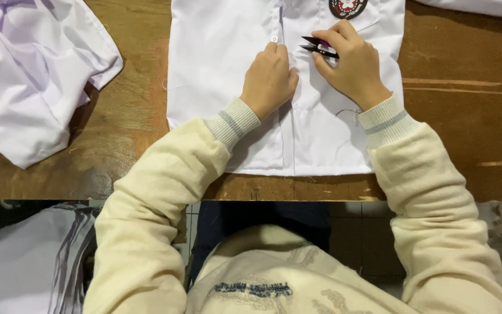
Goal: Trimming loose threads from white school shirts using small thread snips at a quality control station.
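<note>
At upper centre, a white shirt (228, 87) lies flat on the table (466, 87). The left hand (269, 78) presses its placket, fingers curled together; the right hand (350, 61) grips black snips (316, 46) just beside.

White shirt (251, 58) flat on table, black thread snips (318, 46) above placket

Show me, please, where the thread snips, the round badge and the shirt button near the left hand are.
thread snips (315, 45): head view, on the dark blades.
round badge (347, 7): head view, on its centre.
shirt button (274, 39): head view, on its face.
</note>
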